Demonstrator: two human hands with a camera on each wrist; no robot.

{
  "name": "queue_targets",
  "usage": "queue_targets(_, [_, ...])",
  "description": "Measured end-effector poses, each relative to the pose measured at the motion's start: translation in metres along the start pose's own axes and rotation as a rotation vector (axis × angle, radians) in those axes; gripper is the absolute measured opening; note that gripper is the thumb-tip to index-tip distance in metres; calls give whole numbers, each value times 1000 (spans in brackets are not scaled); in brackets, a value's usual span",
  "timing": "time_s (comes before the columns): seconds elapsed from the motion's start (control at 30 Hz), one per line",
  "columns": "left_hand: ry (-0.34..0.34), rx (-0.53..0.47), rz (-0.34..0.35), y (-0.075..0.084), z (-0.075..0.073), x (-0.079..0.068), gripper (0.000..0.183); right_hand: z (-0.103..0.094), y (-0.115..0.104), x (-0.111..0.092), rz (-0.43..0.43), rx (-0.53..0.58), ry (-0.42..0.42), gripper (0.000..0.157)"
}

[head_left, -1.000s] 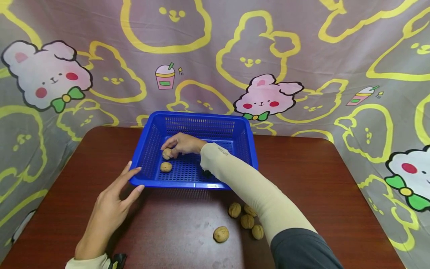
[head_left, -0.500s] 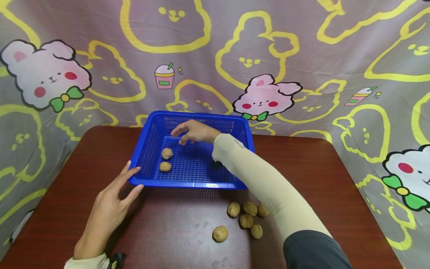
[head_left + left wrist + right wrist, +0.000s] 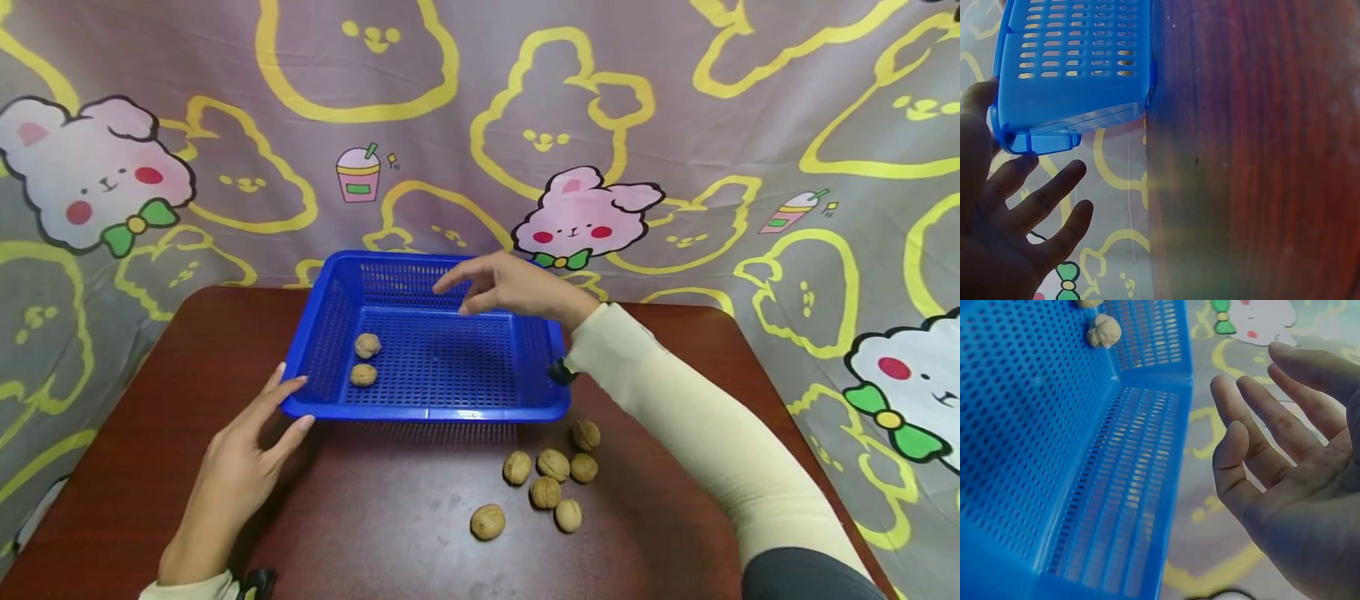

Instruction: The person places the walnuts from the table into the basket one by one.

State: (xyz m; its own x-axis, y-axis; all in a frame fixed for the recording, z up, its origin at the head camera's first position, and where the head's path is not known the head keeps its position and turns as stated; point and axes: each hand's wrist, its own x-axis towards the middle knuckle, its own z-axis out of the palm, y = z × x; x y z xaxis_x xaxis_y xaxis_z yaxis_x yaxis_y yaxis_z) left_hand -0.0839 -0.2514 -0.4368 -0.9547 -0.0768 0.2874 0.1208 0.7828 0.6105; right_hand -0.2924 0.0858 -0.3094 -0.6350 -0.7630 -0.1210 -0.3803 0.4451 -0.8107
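A blue plastic basket (image 3: 431, 414) with slotted walls stands at the back of the table. Two walnuts lie side by side on its floor at the left, the farther walnut (image 3: 367, 345) close behind the nearer walnut (image 3: 363, 376). At the basket's front left corner, my left hand (image 3: 236, 467) holds the rim between thumb and index finger; its other fingers spread loosely outside, as the left wrist view shows. My right hand (image 3: 517, 287) hovers over the back right of the basket, fingers loosely bent and holding nothing. In the right wrist view the palm faces the basket wall (image 3: 1122, 487).
Several loose walnuts (image 3: 545, 492) lie on the brown table (image 3: 375, 517) in front of the basket's right half, one walnut (image 3: 488, 522) a little apart at the front left. A patterned cloth (image 3: 420, 125) hangs right behind the table and along its sides.
My right hand has let go of a walnut at the basket's left, then lifted and moved right and back. More table walnuts show now. The left hand stays at the corner.
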Motion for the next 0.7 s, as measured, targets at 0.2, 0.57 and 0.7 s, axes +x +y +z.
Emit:
queue_targets(0.2, [2, -8, 9, -1, 1, -1, 52, 1, 21, -73, 34, -10, 99, 35])
queue_targets(0.57, [11, -19, 20, -3, 0, -1, 53, 26, 62, -179, 86, 85, 377, 34])
queue_targets(0.7, [12, -26, 23, -2, 1, 0, 52, 36, 73, -200, 76, 119, 426, 34])
